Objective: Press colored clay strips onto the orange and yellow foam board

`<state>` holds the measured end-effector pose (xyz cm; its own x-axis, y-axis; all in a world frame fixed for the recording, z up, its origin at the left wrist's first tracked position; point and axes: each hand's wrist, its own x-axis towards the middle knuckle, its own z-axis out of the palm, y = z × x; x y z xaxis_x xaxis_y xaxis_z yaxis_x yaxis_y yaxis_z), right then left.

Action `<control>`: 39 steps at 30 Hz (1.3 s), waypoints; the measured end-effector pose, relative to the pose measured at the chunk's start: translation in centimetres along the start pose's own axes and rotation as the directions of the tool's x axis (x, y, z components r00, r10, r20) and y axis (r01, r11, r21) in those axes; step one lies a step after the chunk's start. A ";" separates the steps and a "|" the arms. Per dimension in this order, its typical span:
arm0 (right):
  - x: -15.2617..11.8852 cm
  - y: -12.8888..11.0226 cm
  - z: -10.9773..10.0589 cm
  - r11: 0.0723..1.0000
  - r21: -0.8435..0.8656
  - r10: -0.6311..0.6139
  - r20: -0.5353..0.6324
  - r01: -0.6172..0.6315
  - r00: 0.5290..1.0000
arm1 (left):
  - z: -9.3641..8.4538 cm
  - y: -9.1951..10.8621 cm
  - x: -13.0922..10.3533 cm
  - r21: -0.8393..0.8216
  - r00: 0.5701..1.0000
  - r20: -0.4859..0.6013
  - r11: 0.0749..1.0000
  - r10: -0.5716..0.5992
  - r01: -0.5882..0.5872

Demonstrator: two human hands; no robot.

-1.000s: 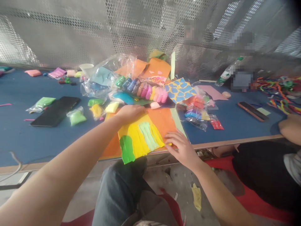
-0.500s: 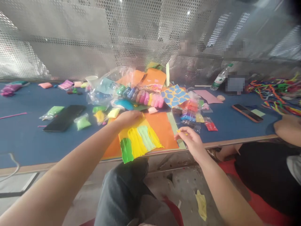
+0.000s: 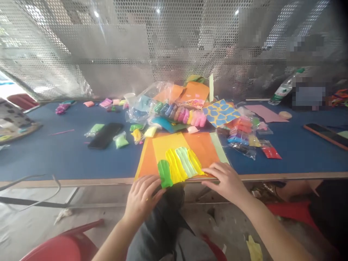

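Note:
A yellow paper sheet (image 3: pixel 163 143) lies at the table's front edge, its lower part covered with strips of soft clay. The strips are green clay (image 3: pixel 164 173) at the left, yellow clay (image 3: pixel 175 166) in the middle and right, and pale mint clay (image 3: pixel 186 161) between the yellow ones. At the sheet's lower left corner, my left hand (image 3: pixel 144 194) has its fingers and thumb closed around the edge beside the green clay. My right hand (image 3: pixel 225 179) is at the lower right corner, thumb and index finger apart, with the index fingertip at the yellow clay's edge.
Orange paper (image 3: pixel 199 145) lies under the sheet. Behind it are bagged clay sticks (image 3: pixel 190 116), a blue-patterned card (image 3: pixel 221 112) and clay packets (image 3: pixel 240 132). A black phone (image 3: pixel 106 136) lies left, another phone (image 3: pixel 326 135) right. A bottle (image 3: pixel 285 88) stands at the back.
My left hand has come down from the sheet's top to its lower left corner. My right hand, earlier pinching a small yellow bit, has moved to the lower right corner. The view has shifted left.

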<state>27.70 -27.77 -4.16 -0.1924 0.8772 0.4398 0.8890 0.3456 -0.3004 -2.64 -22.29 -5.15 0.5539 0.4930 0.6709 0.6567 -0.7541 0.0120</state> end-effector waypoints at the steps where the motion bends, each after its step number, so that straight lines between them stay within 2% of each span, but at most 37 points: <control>1: 0.0 -0.2 0.2 0.999 -0.033 -0.020 -0.030 0.019 0.999 | 0.4 0.2 0.0 0.001 1.000 -0.005 1.000 -0.008 0.008; 5: 0.1 -1.0 0.5 0.997 -0.041 -0.062 -0.071 0.059 0.996 | 0.8 0.3 0.2 -0.057 1.000 0.024 0.998 -0.016 0.018; 9: 0.4 -2.4 0.5 0.995 -0.019 -0.096 -0.061 0.095 0.994 | 0.0 -1.2 -0.1 -0.044 1.000 -0.022 0.999 -0.015 0.014; 13: 1.0 -4.0 1.4 0.987 -0.061 -0.153 -0.053 0.149 0.987 | -0.2 -2.6 -0.7 -0.014 0.981 -0.177 0.997 -0.079 0.077; 15: 1.3 -4.6 2.0 0.980 -0.081 -0.189 -0.065 0.184 0.980 | -0.1 -2.5 -1.3 -0.062 0.957 -0.241 0.986 -0.164 0.153; 16: 1.4 -4.9 2.2 0.977 -0.082 -0.205 -0.074 0.199 0.976 | 0.0 -2.2 -1.8 -0.117 0.930 -0.268 0.967 -0.252 0.229; 17: 1.5 -5.1 2.4 0.975 -0.075 -0.215 -0.081 0.209 0.973 | 0.1 -1.7 -2.4 -0.191 0.879 -0.290 0.923 -0.378 0.334; 18: 1.5 -5.3 2.6 0.975 -0.061 -0.220 -0.089 0.215 0.972 | 0.2 -1.0 -3.0 -0.284 0.799 -0.300 0.849 -0.521 0.446; 19: 1.6 -5.5 2.7 0.975 -0.042 -0.221 -0.097 0.218 0.970 | 0.3 -0.1 -3.5 -0.391 0.694 -0.272 0.736 -0.666 0.552; 20: 1.5 -5.7 2.8 0.975 -0.019 -0.222 -0.104 0.221 0.970 | 0.5 0.9 -4.0 -0.481 0.590 -0.185 0.596 -0.786 0.643; 21: 1.5 -5.8 2.8 0.974 0.004 -0.225 -0.107 0.226 0.969 | 0.6 2.0 -4.3 -0.540 0.535 0.001 0.450 -0.845 0.712; 22: 1.4 -6.0 2.9 0.972 0.024 -0.230 -0.107 0.234 0.967 | 0.8 3.1 -4.3 -0.575 0.529 0.234 0.322 -0.816 0.752; 23: 1.4 -6.2 3.0 0.969 0.040 -0.239 -0.106 0.244 0.965 | 1.0 4.1 -4.2 -0.594 0.536 0.463 0.202 -0.706 0.779; 24: 1.3 -6.4 3.1 0.965 0.052 -0.249 -0.103 0.256 0.963 | 1.3 5.1 -3.9 -0.597 0.526 0.612 0.091 -0.590 0.797; 25: 1.3 -6.5 3.1 0.962 0.059 -0.261 -0.100 0.267 0.960 | 1.6 5.9 -3.3 -0.596 0.516 0.702 -0.008 -0.491 0.803; 27: 1.2 -6.9 3.3 0.957 0.056 -0.277 -0.100 0.284 0.956 | 2.1 7.0 -2.0 -0.599 0.486 0.763 -0.185 -0.426 0.779; 30: 1.0 -7.3 3.5 0.956 0.018 -0.290 -0.091 0.293 0.953 | 2.5 7.7 0.1 -0.574 0.393 0.810 -0.449 -0.435 0.685; 32: 0.7 -7.5 3.5 0.956 0.007 -0.291 -0.076 0.292 0.954 | 2.5 7.8 1.1 -0.535 0.337 0.843 -0.584 -0.420 0.610; 35: 0.2 -7.6 3.5 0.960 0.052 -0.271 -0.075 0.275 0.960 | 2.2 8.0 1.9 -0.489 0.308 0.872 -0.698 -0.380 0.523; 39: -1.0 -7.7 3.5 0.959 0.176 -0.215 -0.064 0.223 0.975 | 1.6 8.2 2.6 -0.467 0.295 0.883 -0.742 -0.365 0.481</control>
<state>19.62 -30.17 -5.28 -0.3518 0.7593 0.5474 0.7361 0.5857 -0.3393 4.99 -26.47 -4.53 0.3755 0.8037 -0.4616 -0.4597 0.5940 0.6602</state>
